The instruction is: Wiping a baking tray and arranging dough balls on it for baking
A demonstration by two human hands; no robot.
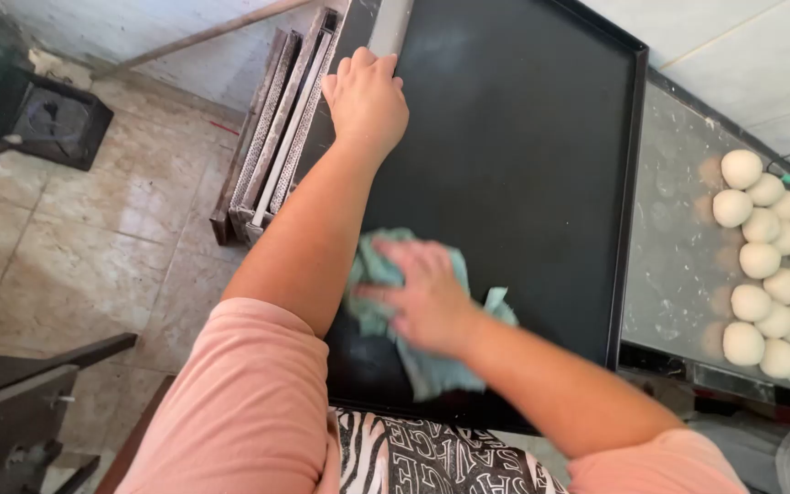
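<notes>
A large black baking tray (523,137) lies in front of me, its raised rim running along the right side. My left hand (366,96) grips the tray's far left edge, fingers curled over it. My right hand (427,297) presses flat on a crumpled teal cloth (377,270) near the tray's front left corner; the hand looks slightly blurred. Part of the cloth sticks out below and to the right of the hand.
Several round white dough balls (765,261) sit in rows on a dark stone counter (674,238) to the right. Metal racks (276,128) lean against the wall on the tiled floor (93,247) at left. A dark box (52,119) stands at far left.
</notes>
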